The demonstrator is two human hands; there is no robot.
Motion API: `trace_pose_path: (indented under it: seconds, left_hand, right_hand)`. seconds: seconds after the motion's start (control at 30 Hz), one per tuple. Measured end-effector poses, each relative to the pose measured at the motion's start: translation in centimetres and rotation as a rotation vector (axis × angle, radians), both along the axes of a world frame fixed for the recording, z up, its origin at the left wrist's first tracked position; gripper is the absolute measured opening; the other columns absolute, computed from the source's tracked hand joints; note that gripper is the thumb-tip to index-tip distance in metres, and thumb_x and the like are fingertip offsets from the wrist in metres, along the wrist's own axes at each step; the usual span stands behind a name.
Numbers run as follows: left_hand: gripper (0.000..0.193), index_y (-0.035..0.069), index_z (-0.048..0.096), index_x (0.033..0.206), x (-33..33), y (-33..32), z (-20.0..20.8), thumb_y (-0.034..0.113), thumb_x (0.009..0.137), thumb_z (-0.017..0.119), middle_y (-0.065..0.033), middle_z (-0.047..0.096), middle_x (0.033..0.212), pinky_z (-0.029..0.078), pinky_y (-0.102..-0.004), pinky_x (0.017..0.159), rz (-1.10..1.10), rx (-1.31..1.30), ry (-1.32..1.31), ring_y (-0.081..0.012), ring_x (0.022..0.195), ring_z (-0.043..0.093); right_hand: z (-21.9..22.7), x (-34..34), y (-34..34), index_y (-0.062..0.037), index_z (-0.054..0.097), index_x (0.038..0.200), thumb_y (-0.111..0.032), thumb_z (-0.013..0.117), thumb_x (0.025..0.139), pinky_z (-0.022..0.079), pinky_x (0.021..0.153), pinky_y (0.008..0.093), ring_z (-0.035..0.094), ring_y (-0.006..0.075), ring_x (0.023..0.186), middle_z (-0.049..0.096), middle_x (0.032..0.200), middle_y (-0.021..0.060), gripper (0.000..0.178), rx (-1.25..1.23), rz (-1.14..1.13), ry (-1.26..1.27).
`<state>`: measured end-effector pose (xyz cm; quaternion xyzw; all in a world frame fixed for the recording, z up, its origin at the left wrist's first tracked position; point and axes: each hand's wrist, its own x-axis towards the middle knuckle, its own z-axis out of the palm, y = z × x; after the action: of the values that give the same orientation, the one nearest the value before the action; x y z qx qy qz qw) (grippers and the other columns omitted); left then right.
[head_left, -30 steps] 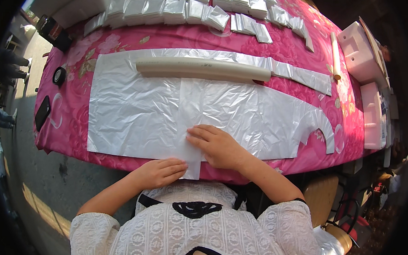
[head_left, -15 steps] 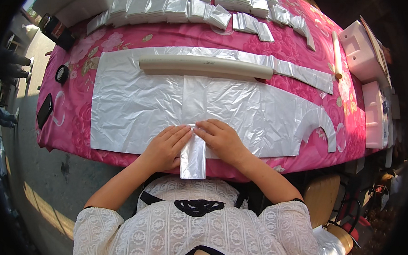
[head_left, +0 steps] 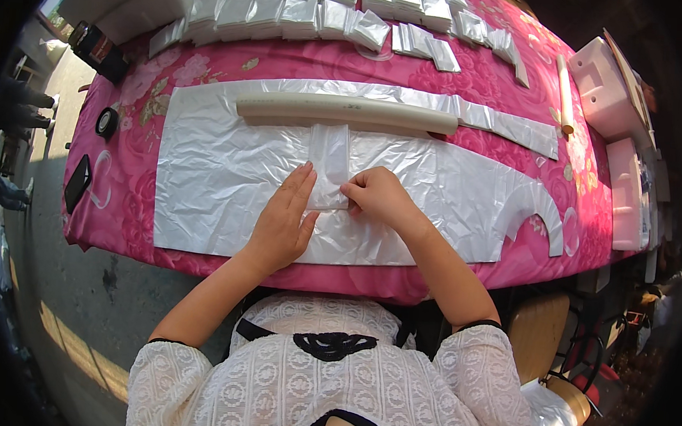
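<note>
A narrow folded strip of silvery-white plastic film (head_left: 330, 154) lies before me, its far end by a long pale tube (head_left: 347, 113) and its near end at a straight fold. Along the strip's left edge my left hand (head_left: 282, 217) rests flat, fingers stretched out and thumb apart. At its lower right edge my right hand (head_left: 377, 198) has its fingers curled in, thumb and forefinger pinching the film's edge. Beneath both hands spreads a large crinkled plastic sheet (head_left: 225, 198). The tube lies crosswise on that sheet, beyond my hands.
Stacks of folded film packets (head_left: 263, 13) line the far side of the pink floral tablecloth (head_left: 288, 61). At the left are a phone (head_left: 78, 184), a tape roll (head_left: 107, 123) and a dark jar (head_left: 97, 52). Fanned film strips (head_left: 533, 205), a thin roll (head_left: 564, 94) and foam boxes (head_left: 603, 84) stand right.
The strip's near end hung over the table edge; now it is folded up onto the sheet. Both hands have moved away from me, the left flattening and the right pinching the edge.
</note>
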<state>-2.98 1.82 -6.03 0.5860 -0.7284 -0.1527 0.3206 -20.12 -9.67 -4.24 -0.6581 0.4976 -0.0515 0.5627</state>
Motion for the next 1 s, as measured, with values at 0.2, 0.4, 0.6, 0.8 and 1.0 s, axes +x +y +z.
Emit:
trace_pose_path:
  seconds: [0.2,0.4,0.6,0.8,1.0]
  left_hand:
    - [0.063,-0.006,0.029,0.134,-2.0,0.1,-0.9,0.022,0.083,0.054,-0.0223,0.027,0.141,0.021,-0.0422,0.108,-0.047,0.128,-0.337,-0.0346,0.132,0.026]
    - [0.063,-0.006,0.039,0.128,-1.6,-1.0,-0.2,0.019,0.075,0.063,-0.0207,0.043,0.130,0.034,-0.0402,0.098,-0.024,0.023,-0.284,-0.0328,0.118,0.044]
    - [0.060,-0.006,0.045,0.121,-1.1,-2.2,-0.6,0.010,0.066,0.064,-0.0200,0.050,0.119,0.042,-0.0388,0.087,-0.008,-0.034,-0.311,-0.0317,0.105,0.052]
    - [0.047,-0.004,0.054,0.110,-0.2,-3.5,-1.1,0.003,0.065,0.063,-0.0160,0.058,0.111,0.046,-0.0372,0.080,-0.077,-0.162,-0.389,-0.0285,0.098,0.057]
    - [0.042,-0.001,0.057,0.107,0.6,0.0,-0.1,0.009,0.066,0.065,-0.0139,0.060,0.110,0.048,-0.0362,0.081,-0.323,-0.231,-0.244,-0.0261,0.100,0.059]
  right_hand:
    - [-0.1,0.2,0.0,0.0036,0.065,0.079,-0.019,0.062,0.080,0.048,0.056,0.0265,0.062,0.0142,0.059,0.063,0.067,0.0097,0.023,-0.034,0.001,0.020]
    - [-0.8,0.1,2.4,-0.0012,0.058,0.105,-0.019,0.070,0.071,0.044,0.088,0.0353,0.054,0.0265,0.104,0.056,0.112,0.0167,0.041,-1.118,0.139,0.062]
    - [-1.9,-0.7,-0.4,-0.0014,0.056,0.111,-0.013,0.065,0.072,0.039,0.098,0.0369,0.048,0.0295,0.114,0.052,0.121,0.0140,0.041,-1.113,0.473,-0.152]
    - [-2.4,-1.0,-2.1,-0.0018,0.059,0.107,0.001,0.055,0.073,0.044,0.092,0.0367,0.052,0.0292,0.109,0.057,0.116,0.0108,0.034,-1.016,0.440,-0.224]
    - [-2.3,-1.8,0.6,-0.0046,0.062,0.097,0.001,0.062,0.067,0.049,0.075,0.0334,0.058,0.0234,0.087,0.062,0.098,0.0058,0.030,-1.058,0.559,-0.312]
